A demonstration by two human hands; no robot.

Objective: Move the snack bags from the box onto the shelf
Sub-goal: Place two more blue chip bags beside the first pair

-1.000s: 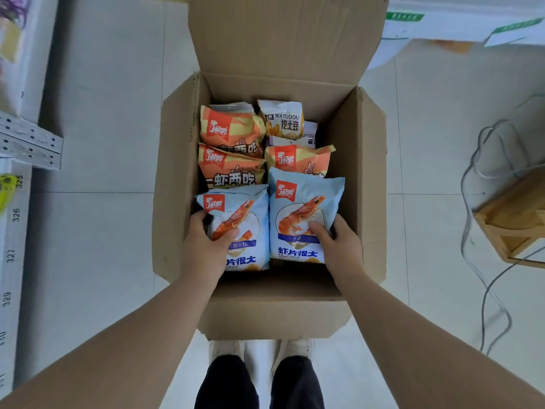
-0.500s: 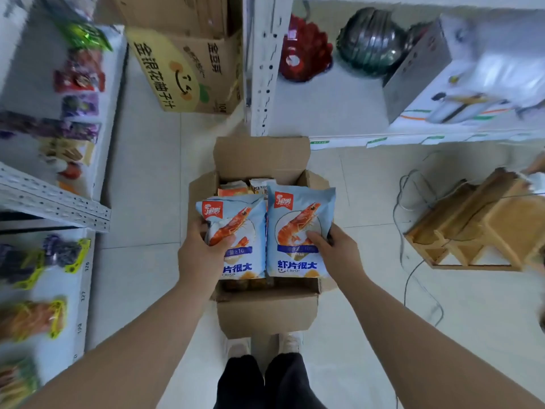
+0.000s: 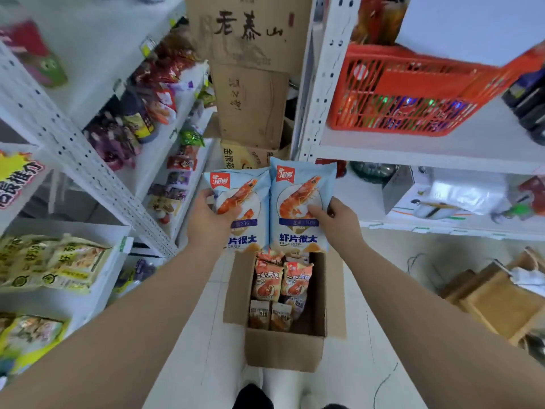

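Two light blue shrimp-crisp bags hang side by side in the air above the open cardboard box (image 3: 283,349). My left hand (image 3: 209,222) grips the left blue bag (image 3: 244,196) with the thumb across its front. My right hand (image 3: 336,222) grips the right blue bag (image 3: 298,208) at its right edge. In the box lie two orange shrimp snack bags (image 3: 280,280) and small brown potato snack packs (image 3: 269,315). A white shelf unit (image 3: 97,184) with snack packets stands at the left.
A second white shelf unit (image 3: 413,152) at the right carries a red plastic basket (image 3: 413,93) and boxed goods. Stacked cardboard cartons (image 3: 250,69) fill the far gap between the units. A wooden rack (image 3: 495,299) and cables lie on the floor at the right. My shoes (image 3: 283,388) are below the box.
Both hands have lifted the two blue bags out of the box and raised them well above it. The view has tilted up, so the shelves on both sides now show.
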